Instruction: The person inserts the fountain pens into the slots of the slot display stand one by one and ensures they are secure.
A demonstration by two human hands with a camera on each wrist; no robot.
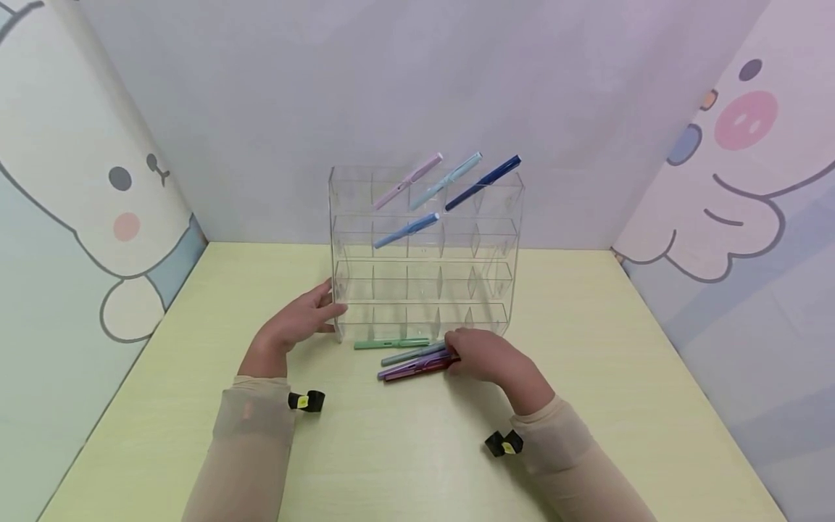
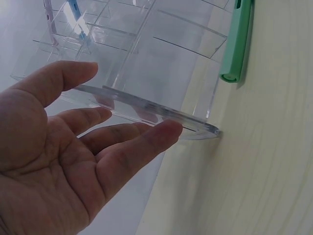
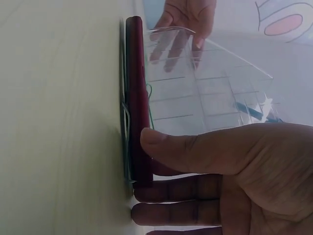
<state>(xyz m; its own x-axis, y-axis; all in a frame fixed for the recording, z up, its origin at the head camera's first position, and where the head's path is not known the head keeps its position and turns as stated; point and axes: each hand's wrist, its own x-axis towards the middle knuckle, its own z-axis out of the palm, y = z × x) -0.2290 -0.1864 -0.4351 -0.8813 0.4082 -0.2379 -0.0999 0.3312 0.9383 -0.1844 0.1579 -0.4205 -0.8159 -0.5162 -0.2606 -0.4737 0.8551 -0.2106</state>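
A clear rack [image 1: 422, 279] with rows of compartments stands upright on the table. My left hand [image 1: 301, 316] is at its left side panel, fingers fairly straight against it and thumb apart in the left wrist view. In front of the rack, my right hand [image 1: 484, 355] grips the right ends of several pens, among them a grey-green pen [image 1: 407, 356] and a purple pen [image 1: 407, 367]. A dark red pen [image 3: 139, 88] lies against the right thumb; fingertips behind are partly hidden. A green pen [image 1: 390, 344] lies along the rack's base.
Slanted in the upper compartments are a pink pen [image 1: 409, 180], a pale blue pen [image 1: 447, 180] and a navy pen [image 1: 484, 183]. One row lower leans a blue pen [image 1: 407, 230]. Cartoon-printed walls enclose the pale yellow table [image 1: 365, 457].
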